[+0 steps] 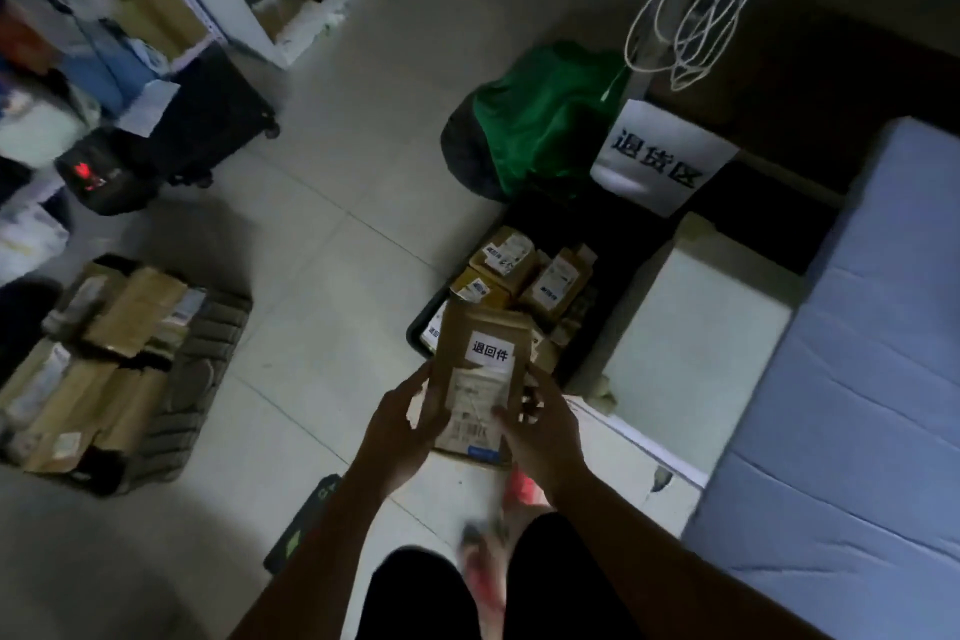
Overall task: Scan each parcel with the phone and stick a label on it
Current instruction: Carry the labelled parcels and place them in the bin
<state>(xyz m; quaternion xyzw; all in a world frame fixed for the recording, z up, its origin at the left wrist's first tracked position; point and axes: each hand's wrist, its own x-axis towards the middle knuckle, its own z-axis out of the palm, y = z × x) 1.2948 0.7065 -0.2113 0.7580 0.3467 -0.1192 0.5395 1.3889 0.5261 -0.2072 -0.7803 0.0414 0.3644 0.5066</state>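
Observation:
A brown cardboard parcel [480,377] is held upright in front of me by both hands. A white label with black characters [491,350] is stuck near its top, above a shipping slip with a barcode. My left hand [402,424] grips the parcel's left edge. My right hand [540,424] grips its right edge, thumb over the slip. Just beyond the parcel, a black bin [613,343] on the floor holds several labelled brown parcels [511,257]. No phone is in sight.
A dark crate with several unlabelled brown parcels [114,369] stands on the tiled floor at left. A green bag [540,120], a white sign [662,156], a white box [696,322] and a blue-covered surface [857,379] lie at right. Shelves [104,16] fill the upper left.

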